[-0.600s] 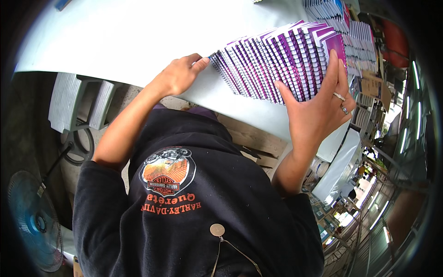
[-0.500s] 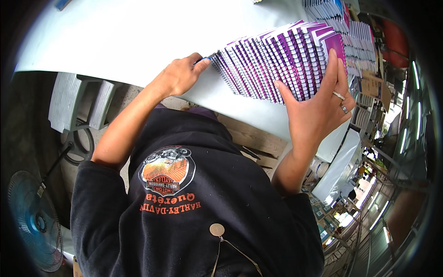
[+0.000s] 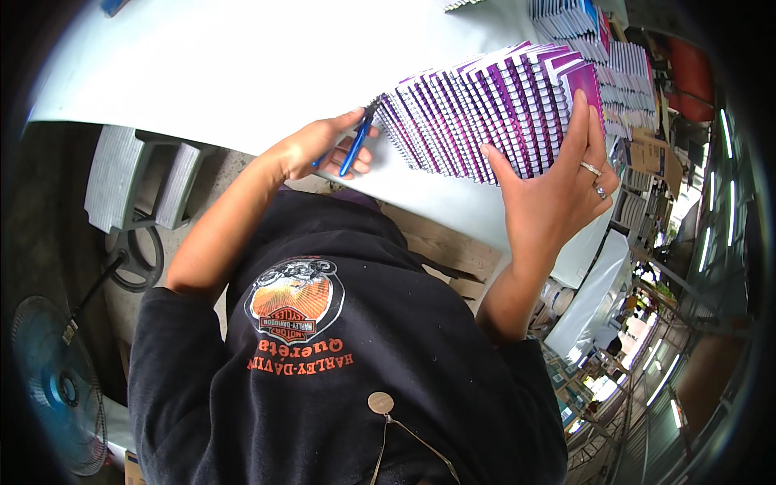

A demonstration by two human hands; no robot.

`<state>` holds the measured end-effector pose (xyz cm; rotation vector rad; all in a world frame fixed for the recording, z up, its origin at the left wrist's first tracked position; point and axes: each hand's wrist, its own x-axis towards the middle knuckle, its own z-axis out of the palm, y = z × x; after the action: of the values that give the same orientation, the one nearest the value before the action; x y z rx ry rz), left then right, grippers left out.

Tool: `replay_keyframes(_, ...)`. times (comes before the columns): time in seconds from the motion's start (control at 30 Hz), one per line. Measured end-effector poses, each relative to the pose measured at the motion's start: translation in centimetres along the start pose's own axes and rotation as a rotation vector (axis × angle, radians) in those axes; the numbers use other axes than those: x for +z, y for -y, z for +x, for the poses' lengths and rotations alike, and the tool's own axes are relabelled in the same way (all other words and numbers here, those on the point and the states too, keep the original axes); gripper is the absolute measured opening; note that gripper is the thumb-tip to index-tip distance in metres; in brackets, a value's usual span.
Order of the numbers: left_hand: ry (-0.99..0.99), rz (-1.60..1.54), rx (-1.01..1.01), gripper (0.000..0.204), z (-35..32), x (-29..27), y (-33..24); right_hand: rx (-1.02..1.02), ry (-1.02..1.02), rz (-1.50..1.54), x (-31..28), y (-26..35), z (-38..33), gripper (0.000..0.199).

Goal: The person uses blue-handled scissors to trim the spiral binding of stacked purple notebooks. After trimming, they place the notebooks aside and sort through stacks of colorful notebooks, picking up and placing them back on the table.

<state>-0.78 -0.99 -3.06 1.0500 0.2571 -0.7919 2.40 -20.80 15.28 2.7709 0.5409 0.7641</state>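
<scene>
A fanned row of spiral notebooks (image 3: 473, 113) with purple covers lies on the white table, wire bindings facing me. My right hand (image 3: 558, 190) steadies its right end, thumb against the bindings and fingers over the outermost purple cover. Two rings show on that hand. At the row's left end, my left hand (image 3: 311, 147) holds blue-handled wire cutters (image 3: 356, 150), handles parted. Their dark jaws point up beside the leftmost bindings; whether they touch the wire I cannot tell.
More notebooks (image 3: 630, 81) stand in stacks at the far right, near a cardboard box (image 3: 649, 152). The white table (image 3: 202, 73) has its near edge just ahead of my body. To the left are a grey step-like stand (image 3: 117, 174) and a blue fan (image 3: 61, 388).
My left hand has turned over and its fingers have loosened, bringing the blue cutter handles into view. The right hand stays on the notebooks, which appear slightly lower in view.
</scene>
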Motion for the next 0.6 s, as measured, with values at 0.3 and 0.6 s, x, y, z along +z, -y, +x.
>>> replay_keyframes(0.3,-0.594,1.09,0.208,0.053,0.1,1.3,1.0,0.022,0.05,-0.031,-0.3,0.4,0.0,0.098)
replay_keyframes(0.6,0.245,-0.47,-0.055,0.058,-0.3,-1.3,1.0,0.031,0.038,-0.01,-0.2,0.4,-0.2,0.098)
